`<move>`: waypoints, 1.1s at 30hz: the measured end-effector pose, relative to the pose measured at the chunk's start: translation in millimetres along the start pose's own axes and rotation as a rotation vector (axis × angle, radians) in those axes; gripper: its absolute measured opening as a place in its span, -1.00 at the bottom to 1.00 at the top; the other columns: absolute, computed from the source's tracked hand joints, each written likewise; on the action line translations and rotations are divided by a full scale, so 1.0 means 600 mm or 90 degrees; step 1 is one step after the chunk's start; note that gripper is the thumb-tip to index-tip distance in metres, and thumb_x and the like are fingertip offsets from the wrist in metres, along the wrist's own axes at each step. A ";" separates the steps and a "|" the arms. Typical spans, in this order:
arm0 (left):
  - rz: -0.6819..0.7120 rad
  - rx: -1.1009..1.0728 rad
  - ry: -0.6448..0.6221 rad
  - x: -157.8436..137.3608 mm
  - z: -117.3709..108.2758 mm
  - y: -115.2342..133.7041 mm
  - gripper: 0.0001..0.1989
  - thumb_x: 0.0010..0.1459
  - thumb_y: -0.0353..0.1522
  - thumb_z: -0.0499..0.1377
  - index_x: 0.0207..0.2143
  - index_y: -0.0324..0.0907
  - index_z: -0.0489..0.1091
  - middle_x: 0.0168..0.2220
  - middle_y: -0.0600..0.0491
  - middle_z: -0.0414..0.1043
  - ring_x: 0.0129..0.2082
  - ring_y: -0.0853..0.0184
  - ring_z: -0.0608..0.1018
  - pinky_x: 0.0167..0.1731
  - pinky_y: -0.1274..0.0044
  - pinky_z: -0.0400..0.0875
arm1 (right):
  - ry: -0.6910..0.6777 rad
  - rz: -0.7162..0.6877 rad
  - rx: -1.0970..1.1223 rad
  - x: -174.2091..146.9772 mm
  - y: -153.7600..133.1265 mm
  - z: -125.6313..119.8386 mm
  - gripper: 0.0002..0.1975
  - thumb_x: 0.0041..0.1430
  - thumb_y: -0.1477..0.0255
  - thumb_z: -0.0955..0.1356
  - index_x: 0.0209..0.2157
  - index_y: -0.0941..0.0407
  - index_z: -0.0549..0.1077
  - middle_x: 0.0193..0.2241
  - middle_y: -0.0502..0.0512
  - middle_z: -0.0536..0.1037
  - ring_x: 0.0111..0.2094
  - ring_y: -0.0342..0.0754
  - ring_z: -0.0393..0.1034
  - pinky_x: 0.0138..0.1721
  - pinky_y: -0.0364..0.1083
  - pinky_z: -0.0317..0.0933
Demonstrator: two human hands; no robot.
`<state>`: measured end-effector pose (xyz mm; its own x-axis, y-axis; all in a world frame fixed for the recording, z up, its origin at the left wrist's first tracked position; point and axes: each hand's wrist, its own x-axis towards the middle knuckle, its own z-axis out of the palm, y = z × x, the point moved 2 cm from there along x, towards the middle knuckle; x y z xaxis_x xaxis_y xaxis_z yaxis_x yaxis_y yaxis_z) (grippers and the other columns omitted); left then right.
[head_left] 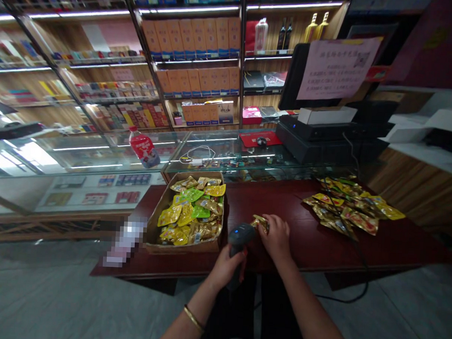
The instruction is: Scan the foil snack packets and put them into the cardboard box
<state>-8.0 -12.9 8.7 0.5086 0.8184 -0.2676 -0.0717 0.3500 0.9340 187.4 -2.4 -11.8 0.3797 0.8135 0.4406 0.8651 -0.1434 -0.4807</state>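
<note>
My left hand (pixel 226 267) is wrapped round the handle of a black barcode scanner (pixel 241 234), which has a small blue light on top. Just right of the scanner's head, my right hand (pixel 276 236) grips a gold snack packet (pixel 260 223) over the dark red table. My fingers cover part of that packet. To the left stands an open cardboard box (pixel 222 242) holding many gold, yellow and green packets (pixel 192 208). A loose pile of similar packets (pixel 353 207) lies on the table at the right.
A blurred-out flat item (pixel 127 242) lies at the table's left end. Behind are a glass counter with a red bottle (pixel 142 147), a white cable (pixel 197 162), a mouse (pixel 262 141) and a monitor (pixel 293 77). A black cord (pixel 360 260) runs down at right.
</note>
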 end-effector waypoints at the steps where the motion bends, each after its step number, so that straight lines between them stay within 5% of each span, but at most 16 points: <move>1: 0.002 0.003 0.002 -0.001 0.001 0.002 -0.55 -0.02 -0.04 0.35 -0.30 -0.16 0.30 -0.64 0.22 0.37 -0.81 0.45 0.37 -0.80 0.63 0.26 | 0.011 0.028 0.007 0.002 0.004 0.000 -0.54 0.29 0.23 0.29 0.16 0.07 0.38 0.13 0.31 0.48 0.17 0.20 0.32 0.26 0.31 -0.01; 4: 0.012 0.009 0.016 -0.004 0.002 0.006 -0.56 -0.02 -0.06 0.34 -0.30 -0.17 0.29 -0.64 0.22 0.36 -0.81 0.45 0.36 -0.81 0.63 0.25 | -0.026 0.049 0.026 0.008 0.008 0.007 -0.35 0.21 0.25 0.33 0.30 0.09 0.20 0.22 0.34 0.41 0.29 0.25 0.20 0.32 0.39 -0.16; 7: 0.027 0.007 0.023 -0.008 0.004 0.007 -0.56 -0.01 -0.06 0.34 -0.29 -0.17 0.28 -0.64 0.22 0.36 -0.81 0.45 0.36 -0.82 0.63 0.25 | -0.084 0.010 0.064 0.010 0.008 0.011 -0.28 0.18 0.34 0.33 0.36 0.05 0.11 0.12 0.23 0.51 0.22 0.22 0.29 0.34 0.45 -0.29; 13: 0.042 0.028 -0.009 -0.015 0.003 0.003 -0.55 0.02 -0.05 0.33 -0.26 -0.16 0.30 -0.66 0.24 0.35 -0.79 0.45 0.36 -0.78 0.63 0.27 | 0.011 -0.008 0.212 0.016 0.023 -0.001 -0.26 0.12 0.27 0.39 0.32 0.12 0.21 0.03 0.28 0.50 0.07 0.18 0.40 0.17 0.18 0.25; 20: 0.047 0.062 -0.078 -0.014 0.001 0.001 -0.59 0.04 -0.08 0.33 -0.28 -0.17 0.30 -0.66 0.23 0.33 -0.80 0.46 0.34 -0.79 0.65 0.24 | 0.099 0.197 0.412 0.023 0.048 0.008 -0.38 0.05 0.04 0.45 0.05 0.11 0.40 -0.08 0.27 0.60 -0.11 0.15 0.53 0.00 0.13 0.37; 26: 0.072 0.096 -0.087 -0.020 0.007 0.008 -0.59 0.06 -0.08 0.32 -0.26 -0.19 0.31 -0.67 0.24 0.32 -0.80 0.48 0.34 -0.78 0.67 0.20 | 0.120 0.244 0.556 0.025 0.058 -0.001 -0.12 0.10 0.07 0.42 0.35 0.07 0.09 -0.02 0.26 0.62 -0.14 0.09 0.58 -0.05 0.10 0.42; 33: 0.070 0.108 -0.098 -0.019 0.009 0.010 -0.57 0.08 -0.05 0.32 -0.26 -0.19 0.31 -0.68 0.24 0.32 -0.80 0.47 0.34 -0.77 0.66 0.17 | 0.061 0.149 0.523 0.028 0.043 -0.012 -0.49 0.19 0.13 0.35 0.13 0.00 0.48 0.19 0.15 0.51 0.17 0.11 0.41 0.26 0.20 0.19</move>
<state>-9.8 -22.6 18.9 0.6308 0.7639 -0.1359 0.0051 0.1710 0.9853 218.6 3.5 -11.7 0.5771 0.7572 0.3061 0.2634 0.1822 -0.9473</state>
